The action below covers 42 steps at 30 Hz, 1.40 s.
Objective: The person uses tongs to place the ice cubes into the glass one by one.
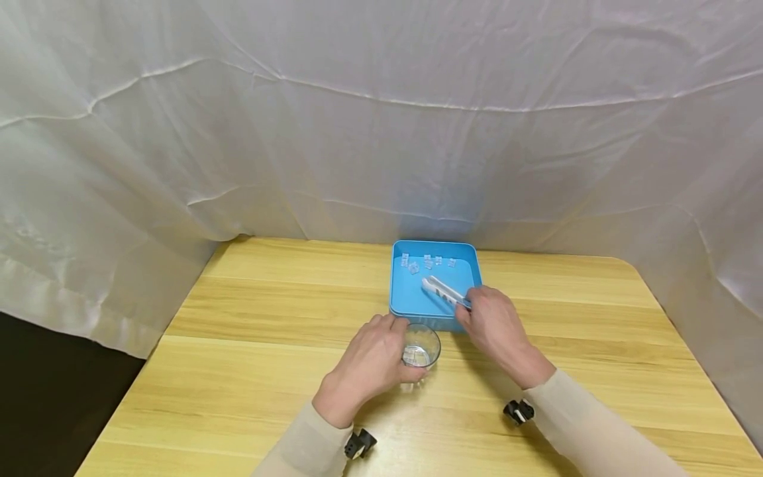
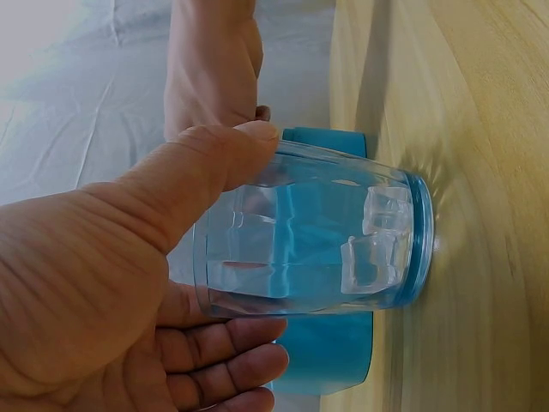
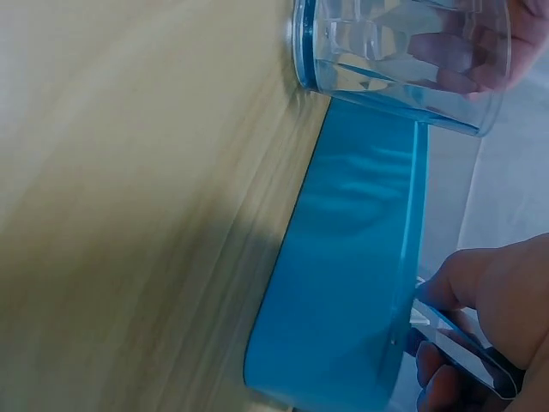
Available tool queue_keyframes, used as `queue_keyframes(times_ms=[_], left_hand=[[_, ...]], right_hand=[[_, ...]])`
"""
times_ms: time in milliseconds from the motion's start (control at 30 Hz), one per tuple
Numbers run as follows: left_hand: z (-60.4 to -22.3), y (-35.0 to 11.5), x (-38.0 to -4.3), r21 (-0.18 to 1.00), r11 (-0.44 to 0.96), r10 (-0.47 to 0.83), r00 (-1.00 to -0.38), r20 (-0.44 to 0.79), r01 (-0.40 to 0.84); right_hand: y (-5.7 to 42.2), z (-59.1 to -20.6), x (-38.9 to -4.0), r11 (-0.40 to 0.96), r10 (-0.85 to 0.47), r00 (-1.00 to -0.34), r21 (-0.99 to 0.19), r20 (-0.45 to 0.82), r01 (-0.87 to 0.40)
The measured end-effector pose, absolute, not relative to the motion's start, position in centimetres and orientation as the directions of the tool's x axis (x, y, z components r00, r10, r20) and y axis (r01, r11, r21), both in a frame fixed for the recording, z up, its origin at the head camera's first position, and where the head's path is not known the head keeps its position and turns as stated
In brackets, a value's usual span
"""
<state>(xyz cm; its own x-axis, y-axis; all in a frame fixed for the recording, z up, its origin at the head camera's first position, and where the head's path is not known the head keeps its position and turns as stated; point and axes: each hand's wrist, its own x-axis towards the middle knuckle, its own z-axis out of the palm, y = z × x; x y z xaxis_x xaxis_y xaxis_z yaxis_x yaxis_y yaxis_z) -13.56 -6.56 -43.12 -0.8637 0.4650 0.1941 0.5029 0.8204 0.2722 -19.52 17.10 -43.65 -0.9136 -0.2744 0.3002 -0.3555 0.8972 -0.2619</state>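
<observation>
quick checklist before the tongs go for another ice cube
1. Left hand grips the glass: ok.
2. Glass upright on the table, beside the blue tray: ok.
3. Room left in the glass, only a few cubes at its bottom: ok.
4. Right hand holds the tongs over the tray: ok.
5. Ice cubes left along the tray's far side: ok.
6. Tong tips open enough: cannot tell.

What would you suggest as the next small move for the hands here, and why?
Probably the right hand should reach the tongs toward the ice cubes at the tray's far edge; the left hand grips the glass, which holds only a few.
</observation>
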Motion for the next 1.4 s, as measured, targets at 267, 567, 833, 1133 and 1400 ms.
queue_keyframes(times_ms=[267, 567, 833, 1133, 1400], left_hand=[[-43.1, -6.5, -13.6, 0.274, 0.82, 0.466, -0.864, 0.189, 0.502], [-43.0, -6.5, -13.6, 0.289, 0.815, 0.466, -0.865, 0.187, 0.502], [-43.0, -6.5, -13.6, 0.295, 0.818, 0.463, -0.87, 0.171, 0.493], [-43.0, -6.5, -13.6, 0.3, 0.817, 0.46, -0.87, 0.178, 0.493], [-43.0, -6.5, -13.5, 0.307, 0.816, 0.457, -0.872, 0.177, 0.49]], right_hand=[[18.0, -42.8, -18.4, 0.895, -0.277, -0.914, -0.268, 0.296, -0.358], [19.0, -42.2, -16.6, 0.876, -0.319, -0.873, -0.236, 0.369, -0.42], [20.3, -41.2, -15.0, 0.87, -0.327, -0.879, -0.253, 0.348, -0.424], [21.1, -40.2, -12.3, 0.841, -0.346, -0.843, -0.262, 0.412, -0.473], [21.0, -40.2, -10.5, 0.774, -0.413, -0.757, -0.243, 0.506, -0.585]])
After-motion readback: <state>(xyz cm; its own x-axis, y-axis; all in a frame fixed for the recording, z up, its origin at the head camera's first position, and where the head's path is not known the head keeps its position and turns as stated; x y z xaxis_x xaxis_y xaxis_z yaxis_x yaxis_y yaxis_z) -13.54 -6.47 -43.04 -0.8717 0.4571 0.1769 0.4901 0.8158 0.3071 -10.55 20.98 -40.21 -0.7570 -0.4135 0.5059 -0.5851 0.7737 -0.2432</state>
